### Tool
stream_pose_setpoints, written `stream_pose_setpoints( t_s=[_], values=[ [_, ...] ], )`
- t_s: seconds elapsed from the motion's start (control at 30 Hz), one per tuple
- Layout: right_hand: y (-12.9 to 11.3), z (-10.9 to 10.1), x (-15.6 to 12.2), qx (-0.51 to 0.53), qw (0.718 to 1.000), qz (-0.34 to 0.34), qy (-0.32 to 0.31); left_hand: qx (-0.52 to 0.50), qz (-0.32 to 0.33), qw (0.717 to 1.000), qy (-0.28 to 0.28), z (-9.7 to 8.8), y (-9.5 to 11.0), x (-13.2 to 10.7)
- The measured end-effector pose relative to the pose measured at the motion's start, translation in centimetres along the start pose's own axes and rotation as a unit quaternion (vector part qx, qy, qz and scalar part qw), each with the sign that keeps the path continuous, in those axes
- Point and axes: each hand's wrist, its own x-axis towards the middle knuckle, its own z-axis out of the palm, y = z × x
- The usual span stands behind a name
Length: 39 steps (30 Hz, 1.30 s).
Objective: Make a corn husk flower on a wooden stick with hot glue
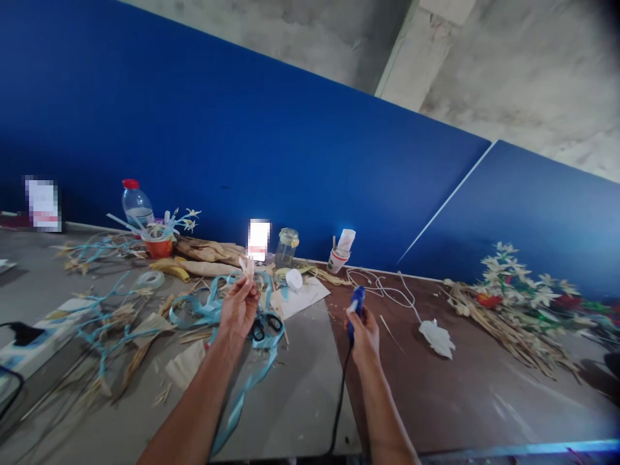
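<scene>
My left hand [240, 303] is closed, its fingertips pinching a small pale piece of dried husk [247, 265] upright above the table. My right hand [364, 332] is wrapped round a blue glue gun [357, 300], whose black cord [340, 400] hangs down toward the table's front edge. The two hands are apart. Below and beside my left hand lie black-handled scissors [266, 327] and loops of light blue ribbon [208, 303]. Further left, flower stems wrapped in blue [104, 342] spread among loose husk strips.
At the back stand a red-capped bottle [137, 205], a red tub [159, 247], a lit phone [258, 240], a glass jar [287, 247] and a paper cup [338, 259]. A power strip [43, 339] lies left. White cable [387, 290], crumpled tissue [436, 338] and a flower bundle [513, 310] lie right.
</scene>
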Motion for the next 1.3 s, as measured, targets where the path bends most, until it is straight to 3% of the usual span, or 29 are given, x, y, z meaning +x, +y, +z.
stream_pose_setpoints(
  t_s=[0.1, 0.27, 0.37, 0.53, 0.77, 1.0, 1.3],
  values=[
    [-1.6, 0.5, -0.6, 0.11, 0.989, 0.033, -0.091, 0.011, -0.003, 1.0, 0.002, 0.2, -0.2, -0.2],
    [-3.1, 4.1, -4.2, 0.076, 0.947, 0.013, -0.31, 0.038, -0.003, 0.999, 0.004, 0.4, -0.5, -0.6],
    [-3.2, 6.6, -5.7, 0.064, 0.918, -0.011, -0.391, 0.068, 0.002, 0.998, 0.012, 0.4, -0.5, -0.8],
    [-2.1, 8.6, -6.2, 0.068, 0.92, -0.027, -0.385, 0.107, -0.003, 0.994, 0.02, 0.5, -0.6, -1.0],
    [0.4, 8.5, -6.1, 0.002, 0.932, -0.076, -0.354, 0.144, -0.019, 0.989, 0.035, 1.3, -0.8, -1.4],
    [0.1, 8.5, -5.9, -0.035, 0.933, -0.131, -0.335, 0.166, -0.023, 0.985, 0.039, 1.7, -1.1, -1.9],
    [-0.3, 8.5, -5.7, -0.062, 0.928, -0.147, -0.336, 0.152, -0.025, 0.987, 0.033, 1.8, -1.1, -1.8]
  ],
)
